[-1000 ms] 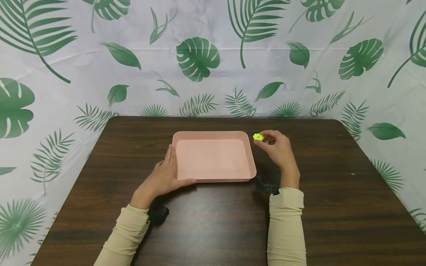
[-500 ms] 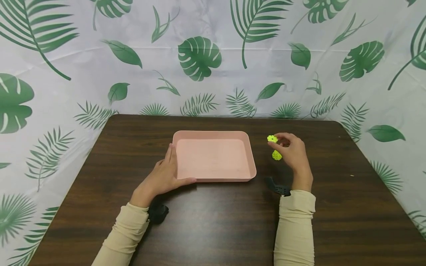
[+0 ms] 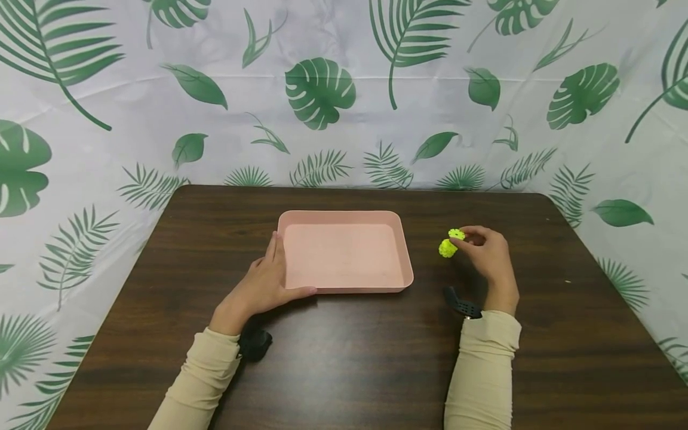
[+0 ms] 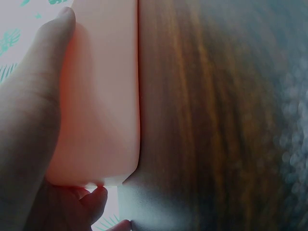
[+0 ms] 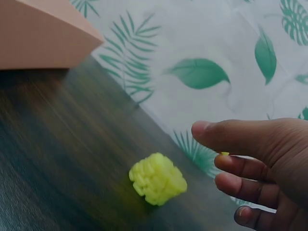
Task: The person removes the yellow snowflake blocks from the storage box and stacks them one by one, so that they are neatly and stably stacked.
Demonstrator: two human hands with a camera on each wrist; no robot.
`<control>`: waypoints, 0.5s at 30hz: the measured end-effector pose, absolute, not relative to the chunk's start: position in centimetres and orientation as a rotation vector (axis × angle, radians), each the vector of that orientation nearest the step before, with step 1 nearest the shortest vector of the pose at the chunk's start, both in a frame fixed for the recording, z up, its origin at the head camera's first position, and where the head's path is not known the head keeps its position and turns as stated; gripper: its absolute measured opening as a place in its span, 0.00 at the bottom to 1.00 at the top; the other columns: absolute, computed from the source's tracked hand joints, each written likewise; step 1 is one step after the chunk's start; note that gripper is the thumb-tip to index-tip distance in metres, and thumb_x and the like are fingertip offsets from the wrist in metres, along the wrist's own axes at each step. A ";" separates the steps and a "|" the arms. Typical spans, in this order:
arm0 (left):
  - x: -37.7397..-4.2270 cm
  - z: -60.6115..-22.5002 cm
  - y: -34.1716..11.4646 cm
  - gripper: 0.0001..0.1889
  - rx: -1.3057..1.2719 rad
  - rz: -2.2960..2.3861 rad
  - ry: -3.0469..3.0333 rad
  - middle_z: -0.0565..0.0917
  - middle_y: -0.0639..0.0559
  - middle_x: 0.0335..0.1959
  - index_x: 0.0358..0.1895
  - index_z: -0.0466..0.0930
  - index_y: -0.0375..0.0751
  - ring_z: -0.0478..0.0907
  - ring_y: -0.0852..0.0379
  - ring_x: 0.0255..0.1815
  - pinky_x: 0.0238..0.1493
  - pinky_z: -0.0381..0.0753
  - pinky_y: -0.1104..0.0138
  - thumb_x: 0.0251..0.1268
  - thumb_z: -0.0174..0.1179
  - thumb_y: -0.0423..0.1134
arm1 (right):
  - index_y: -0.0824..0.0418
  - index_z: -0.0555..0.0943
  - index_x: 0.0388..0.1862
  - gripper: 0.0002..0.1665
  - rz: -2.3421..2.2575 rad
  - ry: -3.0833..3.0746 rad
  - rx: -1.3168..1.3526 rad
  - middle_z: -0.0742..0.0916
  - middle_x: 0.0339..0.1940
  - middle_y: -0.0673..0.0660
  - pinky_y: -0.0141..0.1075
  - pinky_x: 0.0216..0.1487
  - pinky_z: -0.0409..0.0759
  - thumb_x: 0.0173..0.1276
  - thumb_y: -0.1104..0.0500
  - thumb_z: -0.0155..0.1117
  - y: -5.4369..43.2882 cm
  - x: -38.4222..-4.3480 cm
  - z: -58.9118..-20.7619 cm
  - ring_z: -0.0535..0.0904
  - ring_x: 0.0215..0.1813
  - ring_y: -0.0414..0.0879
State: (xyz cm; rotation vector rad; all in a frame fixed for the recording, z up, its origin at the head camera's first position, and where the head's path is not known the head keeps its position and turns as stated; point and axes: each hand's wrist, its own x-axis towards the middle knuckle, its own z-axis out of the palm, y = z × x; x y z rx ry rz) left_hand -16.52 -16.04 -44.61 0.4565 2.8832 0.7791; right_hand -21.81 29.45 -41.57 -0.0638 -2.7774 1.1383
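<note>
A shallow pink tray [image 3: 346,257] lies on the dark wooden table. My left hand [image 3: 260,283] rests against its near left corner, the straight fingers along the left side and the thumb [image 4: 33,96] along the front wall. To the right of the tray, my right hand [image 3: 486,254] pinches a yellow-green flower-shaped disc [image 3: 457,233] between thumb and fingers. In the right wrist view the fingers hide nearly all of that disc. A bumpy yellow-green cluster [image 5: 158,179], apparently made of several such discs, sits on the table just left of the right fingertips.
A white cloth with green leaf prints [image 3: 317,143] hangs behind the table's far edge [image 3: 365,190]. A small pale speck [image 3: 567,281] lies on the table at the right. Each wrist wears a black strap.
My right hand has moved away from the tray, rightward and slightly nearer, carrying the disc. The cluster it hid at first has come into view. The left hand and tray have stayed put.
</note>
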 end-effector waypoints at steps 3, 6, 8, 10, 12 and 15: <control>-16.5 -44.6 -16.0 0.70 0.455 0.775 2.884 0.35 0.27 0.83 0.80 0.31 0.22 0.62 0.31 0.77 0.71 0.62 0.36 0.60 0.64 0.72 | 0.70 0.81 0.63 0.30 1.159 -2.800 -0.094 0.83 0.52 0.67 0.39 0.43 0.76 0.74 0.48 0.69 29.8 -21.7 -41.8 0.77 0.49 0.55; -16.5 -44.6 -16.0 0.70 0.453 0.777 2.883 0.35 0.27 0.83 0.80 0.31 0.22 0.61 0.32 0.78 0.70 0.62 0.35 0.60 0.64 0.73 | 0.71 0.80 0.64 0.31 1.182 -2.823 -0.107 0.83 0.54 0.69 0.47 0.49 0.78 0.74 0.48 0.69 29.9 -21.7 -42.0 0.78 0.51 0.59; -16.5 -44.6 -16.0 0.70 0.452 0.780 2.883 0.35 0.27 0.83 0.80 0.31 0.23 0.60 0.32 0.78 0.70 0.62 0.35 0.60 0.64 0.72 | 0.71 0.80 0.64 0.32 1.199 -2.836 -0.105 0.83 0.55 0.70 0.52 0.53 0.78 0.74 0.48 0.69 30.0 -21.7 -42.1 0.79 0.53 0.61; -16.5 -44.7 -16.0 0.70 0.450 0.781 2.883 0.35 0.27 0.83 0.80 0.31 0.23 0.60 0.32 0.78 0.70 0.62 0.35 0.60 0.64 0.72 | 0.71 0.79 0.64 0.31 1.208 -2.852 -0.101 0.83 0.57 0.72 0.55 0.55 0.78 0.74 0.49 0.69 30.1 -21.7 -42.2 0.79 0.55 0.63; -16.5 -44.7 -16.0 0.70 0.450 0.780 2.884 0.35 0.27 0.83 0.80 0.31 0.23 0.60 0.32 0.78 0.71 0.62 0.35 0.60 0.64 0.73 | 0.72 0.79 0.64 0.31 1.201 -2.865 -0.092 0.83 0.56 0.72 0.56 0.56 0.78 0.74 0.50 0.69 30.1 -21.8 -42.4 0.80 0.55 0.64; -16.5 -44.7 -16.0 0.70 0.445 0.780 2.880 0.34 0.28 0.83 0.81 0.30 0.24 0.60 0.32 0.78 0.71 0.60 0.35 0.60 0.64 0.73 | 0.72 0.80 0.64 0.29 1.188 -2.870 -0.083 0.84 0.56 0.73 0.56 0.55 0.79 0.74 0.52 0.69 30.1 -21.9 -42.7 0.80 0.54 0.64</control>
